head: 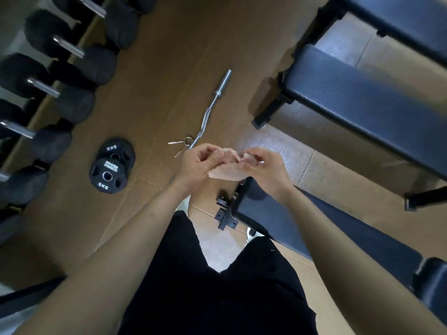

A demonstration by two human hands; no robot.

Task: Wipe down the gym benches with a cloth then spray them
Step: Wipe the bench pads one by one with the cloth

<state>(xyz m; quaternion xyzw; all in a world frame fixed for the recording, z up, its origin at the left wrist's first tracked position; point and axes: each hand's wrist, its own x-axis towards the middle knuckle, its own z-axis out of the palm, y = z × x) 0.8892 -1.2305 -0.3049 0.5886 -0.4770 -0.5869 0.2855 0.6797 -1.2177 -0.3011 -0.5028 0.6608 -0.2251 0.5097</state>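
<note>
Looking down, I see both hands held in front of my waist: my left hand (197, 163) and right hand (264, 169) each have their fingers pinched onto the pale cloth (226, 171), bunched between them. Below and right lies a black padded gym bench (278, 218); a second bench (358, 102) stands beyond. On the floor (157, 76) lie a curl bar (212, 102), spring clips (181, 142) and two 5 kg plates (111, 165), stacked beside racked dumbbells (60, 68).
</note>
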